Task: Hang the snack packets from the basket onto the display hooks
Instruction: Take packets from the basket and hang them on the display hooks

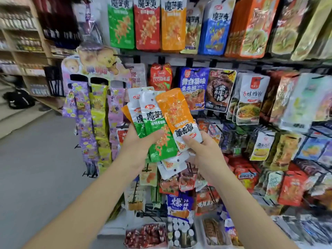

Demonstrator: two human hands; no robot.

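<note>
Left hand gripping fanned green packets, right hand pinching inverted orange packet above it

Pkt fan in left grip; single pkt right, rack behind.

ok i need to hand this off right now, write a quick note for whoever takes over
Left hand grips a fan of green packets. Right hand pinches an upside-down orange packet by its white end. A white-ended packet pokes out below; which hand holds it is unclear. Basket not in view. Matching green row and orange row hang along the top. Nothing in hand is hung yet. Left: turn the orange packet upright, hang each by colour.
</note>
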